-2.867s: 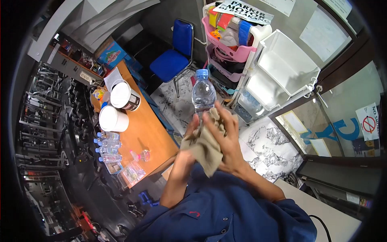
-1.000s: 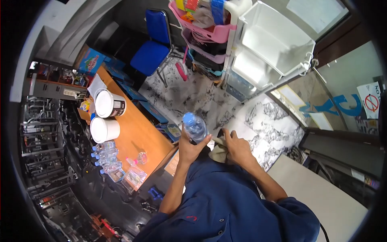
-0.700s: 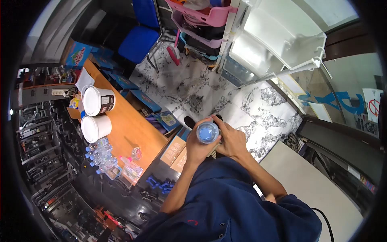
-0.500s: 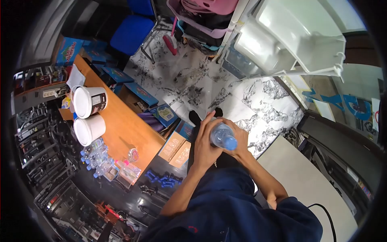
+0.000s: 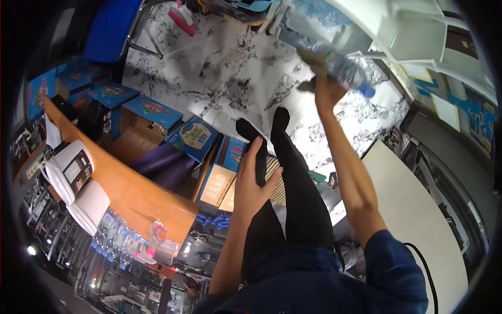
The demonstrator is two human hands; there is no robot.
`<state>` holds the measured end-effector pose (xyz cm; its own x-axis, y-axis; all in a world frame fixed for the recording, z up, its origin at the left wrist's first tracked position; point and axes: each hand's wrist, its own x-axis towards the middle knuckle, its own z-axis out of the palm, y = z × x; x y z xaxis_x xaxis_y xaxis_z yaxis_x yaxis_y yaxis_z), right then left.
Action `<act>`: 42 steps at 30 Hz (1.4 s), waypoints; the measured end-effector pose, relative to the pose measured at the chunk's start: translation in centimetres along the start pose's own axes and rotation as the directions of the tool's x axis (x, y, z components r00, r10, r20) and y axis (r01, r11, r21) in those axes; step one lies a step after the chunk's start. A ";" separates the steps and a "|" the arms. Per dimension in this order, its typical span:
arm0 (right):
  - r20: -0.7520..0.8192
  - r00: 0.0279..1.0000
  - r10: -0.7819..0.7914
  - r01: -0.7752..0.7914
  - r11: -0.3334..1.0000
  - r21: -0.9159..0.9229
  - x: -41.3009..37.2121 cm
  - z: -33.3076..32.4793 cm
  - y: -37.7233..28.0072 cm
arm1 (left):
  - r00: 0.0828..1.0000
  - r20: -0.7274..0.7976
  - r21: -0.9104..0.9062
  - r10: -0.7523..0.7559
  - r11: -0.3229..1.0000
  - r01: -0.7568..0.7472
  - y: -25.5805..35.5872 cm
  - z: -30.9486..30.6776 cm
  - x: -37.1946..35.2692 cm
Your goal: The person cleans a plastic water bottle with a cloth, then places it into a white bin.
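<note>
Head view, looking steeply down the person's own body. The right hand [image 5: 327,90] is raised and stretched forward, its fingers closed round the body of a clear water bottle [image 5: 342,67], which lies tilted in the air with its blue cap [image 5: 367,92] pointing down and to the right, in front of the white drawer unit [image 5: 418,31]. A brownish cloth [image 5: 312,56] is bunched against the bottle at the same hand; how much of it the fingers grip cannot be told. The left hand [image 5: 253,180] is lower and nearer the body, fingers loosely spread and holding nothing, at the left leg [image 5: 259,230]; whether it rests on the leg cannot be told. Both legs are in black, with the feet [image 5: 280,116] on the marbled floor [image 5: 219,68]. Just left of the left hand stand cardboard boxes [image 5: 217,183], and beyond them blue cartons [image 5: 151,112]. The wooden table [image 5: 130,193] at left carries two white tubs [image 5: 68,172] and, at its near edge, a row of small water bottles [image 5: 112,235]. A blue chair [image 5: 112,26] stands at upper left, and a white tabletop [image 5: 418,220] lies at right.
</note>
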<state>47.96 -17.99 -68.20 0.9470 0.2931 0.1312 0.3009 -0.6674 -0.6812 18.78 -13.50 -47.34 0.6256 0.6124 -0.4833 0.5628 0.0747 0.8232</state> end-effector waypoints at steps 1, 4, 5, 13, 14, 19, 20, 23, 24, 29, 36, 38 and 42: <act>-0.101 0.995 0.026 -0.031 0.998 -0.049 2.1 1.5 0.8 | 0.998 0.004 0.024 -0.062 0.998 0.062 -1.8 0.0 -1.2; -0.277 0.957 0.083 -0.140 0.971 -0.195 7.5 3.8 1.1 | 0.979 0.017 0.075 -0.201 0.977 0.200 -6.3 -0.3 -5.3; -0.262 0.959 0.112 -0.169 0.963 -0.208 8.6 3.7 1.4 | 0.972 0.030 0.075 -0.233 0.970 0.230 -7.7 -0.4 -6.8; -0.172 0.899 0.402 -0.425 0.896 -0.132 14.6 8.5 6.6 | 0.888 0.086 0.012 -0.452 0.892 0.453 -10.7 -0.8 -10.0; -0.172 0.903 0.393 -0.415 0.902 -0.118 14.7 8.7 7.0 | 0.887 0.092 0.004 -0.453 0.891 0.454 -10.5 -0.6 -9.8; -0.137 0.856 0.498 -0.514 0.847 -0.134 16.5 9.7 6.3 | 0.871 0.095 -0.050 -0.482 0.872 0.487 -9.7 0.5 -8.9; -0.125 0.836 0.534 -0.548 0.825 -0.138 16.7 9.6 5.8 | 0.864 0.096 -0.061 -0.494 0.863 0.501 -9.6 0.6 -8.8; -0.150 0.801 0.580 -0.599 0.784 -0.166 19.3 11.8 9.1 | 0.854 0.108 -0.076 -0.509 0.852 0.518 -10.1 1.2 -8.6; -0.141 0.793 0.592 -0.609 0.767 -0.202 20.4 12.2 10.1 | 0.852 0.113 -0.076 -0.512 0.850 0.521 -10.3 1.3 -8.7; -0.029 0.692 0.722 -0.722 0.690 -0.045 23.4 11.6 11.2 | 0.826 0.117 -0.079 -0.552 0.823 0.562 -10.2 1.6 -8.2; 0.295 0.780 0.552 -0.618 0.751 0.230 25.5 13.3 18.7 | 0.824 0.152 -0.050 -0.546 0.829 0.558 -9.5 2.8 -8.1; 0.351 0.729 0.587 -0.682 0.664 0.307 24.5 11.9 16.0 | 0.836 0.140 -0.061 -0.530 0.838 0.542 -9.0 3.0 -8.4; 0.369 0.647 0.668 -0.761 0.594 0.259 23.5 10.5 13.2 | 0.868 0.137 -0.078 -0.477 0.868 0.490 -7.8 3.2 -9.3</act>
<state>73.03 -12.76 -81.69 0.7718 -0.0035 -0.6358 -0.5713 -0.4426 -0.6911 10.31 -22.35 -50.17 0.3486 0.3881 -0.8531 0.7529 0.4262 0.5015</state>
